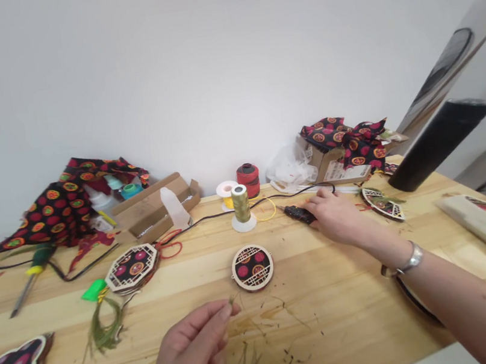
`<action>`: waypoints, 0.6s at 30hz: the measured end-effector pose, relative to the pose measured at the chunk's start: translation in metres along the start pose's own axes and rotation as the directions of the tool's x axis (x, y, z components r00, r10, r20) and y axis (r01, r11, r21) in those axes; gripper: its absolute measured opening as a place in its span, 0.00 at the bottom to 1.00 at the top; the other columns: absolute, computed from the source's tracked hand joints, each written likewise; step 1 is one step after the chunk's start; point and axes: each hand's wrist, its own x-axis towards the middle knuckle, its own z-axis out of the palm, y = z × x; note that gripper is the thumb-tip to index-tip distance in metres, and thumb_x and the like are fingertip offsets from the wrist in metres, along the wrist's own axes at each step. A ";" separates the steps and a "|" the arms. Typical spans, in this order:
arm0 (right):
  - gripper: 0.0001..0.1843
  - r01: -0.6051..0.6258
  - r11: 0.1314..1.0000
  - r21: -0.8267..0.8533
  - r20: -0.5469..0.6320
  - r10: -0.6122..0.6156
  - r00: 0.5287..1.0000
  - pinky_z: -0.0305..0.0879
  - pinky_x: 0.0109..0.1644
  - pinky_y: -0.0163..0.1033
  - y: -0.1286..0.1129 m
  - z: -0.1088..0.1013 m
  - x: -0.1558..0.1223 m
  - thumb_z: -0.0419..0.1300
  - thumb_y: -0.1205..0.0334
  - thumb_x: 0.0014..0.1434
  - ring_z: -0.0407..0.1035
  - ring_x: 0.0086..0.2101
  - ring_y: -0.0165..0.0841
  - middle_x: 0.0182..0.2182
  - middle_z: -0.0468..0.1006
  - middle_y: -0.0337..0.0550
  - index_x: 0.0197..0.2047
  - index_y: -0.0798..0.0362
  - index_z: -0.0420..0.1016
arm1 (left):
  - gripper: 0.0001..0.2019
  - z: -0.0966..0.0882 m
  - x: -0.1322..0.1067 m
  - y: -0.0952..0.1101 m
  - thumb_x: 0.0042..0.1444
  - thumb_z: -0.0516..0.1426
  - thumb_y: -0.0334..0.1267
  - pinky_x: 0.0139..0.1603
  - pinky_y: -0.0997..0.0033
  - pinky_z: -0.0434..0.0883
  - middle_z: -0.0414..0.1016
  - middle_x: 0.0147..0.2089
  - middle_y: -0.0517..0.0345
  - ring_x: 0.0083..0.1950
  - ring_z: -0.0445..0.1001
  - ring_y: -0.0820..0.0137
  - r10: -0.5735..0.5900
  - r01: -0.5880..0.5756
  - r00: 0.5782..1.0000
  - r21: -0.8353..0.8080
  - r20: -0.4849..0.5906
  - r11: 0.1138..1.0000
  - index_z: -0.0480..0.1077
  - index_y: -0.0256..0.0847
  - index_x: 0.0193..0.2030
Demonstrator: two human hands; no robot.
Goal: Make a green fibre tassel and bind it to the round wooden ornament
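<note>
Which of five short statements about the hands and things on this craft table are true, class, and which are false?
1. The left hand pinches green fibres. True.
2. The right hand rests on the red spool. False: it touches the black corded tool.
3. The round ornament lies flat on the table between the two hands. True.
4. The gold thread spool lies on its side. False: it stands upright.
5. The right wrist is bare. False: it wears a metal bracelet.
</note>
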 end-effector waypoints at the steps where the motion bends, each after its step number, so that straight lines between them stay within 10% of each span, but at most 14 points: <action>1: 0.14 -0.012 1.000 -0.011 0.004 0.012 1.000 0.57 0.40 0.43 0.002 -0.001 -0.001 0.59 0.65 0.53 0.61 0.43 0.45 0.40 0.76 0.52 0.44 0.58 0.73 | 0.15 0.000 0.000 0.000 0.38 0.67 0.44 0.17 0.82 0.47 0.58 0.16 0.67 0.19 0.47 0.81 0.003 -0.003 1.000 0.002 0.006 1.000 0.77 0.34 0.29; 6: 0.26 -0.087 0.994 -0.071 -0.070 0.082 0.994 0.59 0.44 0.47 -0.001 -0.012 -0.032 0.57 0.63 0.57 0.59 0.49 0.47 0.52 0.68 0.53 0.58 0.57 0.61 | 0.16 0.000 0.001 0.002 0.37 0.67 0.45 0.17 0.81 0.46 0.57 0.17 0.68 0.18 0.47 0.82 0.022 -0.022 1.000 0.001 0.005 1.000 0.77 0.34 0.30; 9: 0.14 -0.179 0.976 -0.124 -0.028 0.177 0.984 0.62 0.42 0.47 -0.002 -0.009 -0.078 0.52 0.65 0.59 0.66 0.41 0.46 0.41 0.75 0.54 0.46 0.59 0.71 | 0.15 0.000 0.002 0.003 0.38 0.66 0.44 0.16 0.81 0.46 0.58 0.17 0.68 0.18 0.47 0.82 0.024 -0.024 1.000 0.011 -0.011 1.000 0.77 0.34 0.29; 13: 0.14 -0.246 0.963 -0.110 0.078 0.255 0.964 0.67 0.37 0.47 0.010 0.017 -0.143 0.50 0.69 0.54 0.71 0.33 0.45 0.32 0.77 0.57 0.40 0.64 0.74 | 0.14 0.001 0.004 0.002 0.39 0.66 0.43 0.17 0.81 0.46 0.58 0.17 0.68 0.18 0.47 0.82 0.025 -0.025 1.000 0.006 -0.007 1.000 0.77 0.35 0.30; 18: 0.22 -0.235 0.970 -0.070 -0.123 0.225 0.967 0.68 0.45 0.53 0.028 0.047 -0.184 0.45 0.64 0.55 0.71 0.41 0.51 0.42 0.75 0.65 0.44 0.68 0.73 | 0.13 0.001 0.005 0.001 0.41 0.66 0.43 0.17 0.81 0.45 0.55 0.17 0.69 0.19 0.46 0.82 0.038 -0.038 0.999 -0.001 0.023 0.999 0.77 0.34 0.30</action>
